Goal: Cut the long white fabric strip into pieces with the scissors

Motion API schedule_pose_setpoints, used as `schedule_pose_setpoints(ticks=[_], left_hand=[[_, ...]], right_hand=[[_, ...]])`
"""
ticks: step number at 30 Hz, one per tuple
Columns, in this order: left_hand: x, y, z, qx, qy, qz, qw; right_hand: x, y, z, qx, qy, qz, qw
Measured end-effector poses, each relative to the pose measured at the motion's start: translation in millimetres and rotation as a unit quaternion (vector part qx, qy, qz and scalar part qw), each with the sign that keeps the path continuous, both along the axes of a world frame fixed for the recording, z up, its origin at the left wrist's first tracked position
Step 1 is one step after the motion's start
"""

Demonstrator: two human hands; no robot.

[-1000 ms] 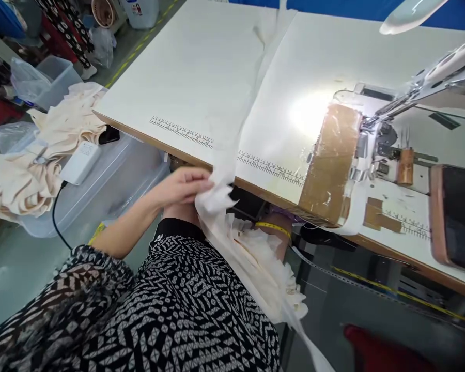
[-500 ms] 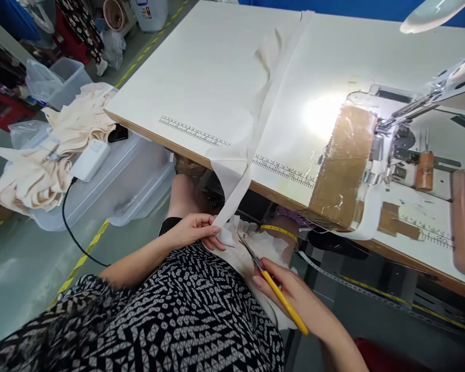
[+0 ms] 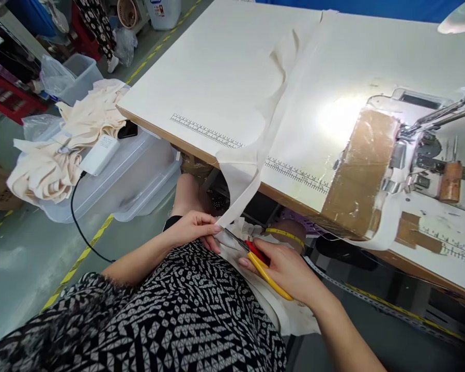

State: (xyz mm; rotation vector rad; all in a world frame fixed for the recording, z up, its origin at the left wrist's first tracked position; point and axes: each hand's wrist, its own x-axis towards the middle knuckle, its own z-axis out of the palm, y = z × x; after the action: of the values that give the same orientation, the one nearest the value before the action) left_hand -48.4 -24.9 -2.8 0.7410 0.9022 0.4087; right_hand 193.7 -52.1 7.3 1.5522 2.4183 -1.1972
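White fabric strip (image 3: 245, 195) hangs off the table (image 3: 201, 64) edge, centre frame, pinched low by your left hand (image 3: 197, 230). Your right hand (image 3: 284, 264) grips scissors (image 3: 258, 264); blade contact unclear. Risk: scissors this close could nick your left hand if the strip slips.

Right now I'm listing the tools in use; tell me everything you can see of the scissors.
The scissors have slender metallic blades and smooth, plastic-looking yellow and red handles. Gripped in the right hand above pale cloth, they slant, tips toward the left hand and the white strip it pinches. Whether the blades touch the strip is unclear.
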Motion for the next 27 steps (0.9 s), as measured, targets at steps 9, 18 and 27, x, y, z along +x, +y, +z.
schedule_pose_setpoints(ticks=[9, 18, 27], left_hand=[[0.6, 1.7, -4.1, -0.007, -0.028, -0.003, 1.0], [0.4, 2.2, -8.3, -0.001, -0.026, -0.026, 0.999], [-14.5, 10.1, 3.7, 0.238, 0.155, -0.032, 0.958]], right_hand=[[0.7, -3.8, -4.4, 0.053, -0.031, -0.015, 0.998], [-10.5, 1.8, -3.3, 0.081, -0.056, -0.004, 0.995], [2.8, -11.5, -15.1, 0.089, -0.028, -0.036, 0.995]])
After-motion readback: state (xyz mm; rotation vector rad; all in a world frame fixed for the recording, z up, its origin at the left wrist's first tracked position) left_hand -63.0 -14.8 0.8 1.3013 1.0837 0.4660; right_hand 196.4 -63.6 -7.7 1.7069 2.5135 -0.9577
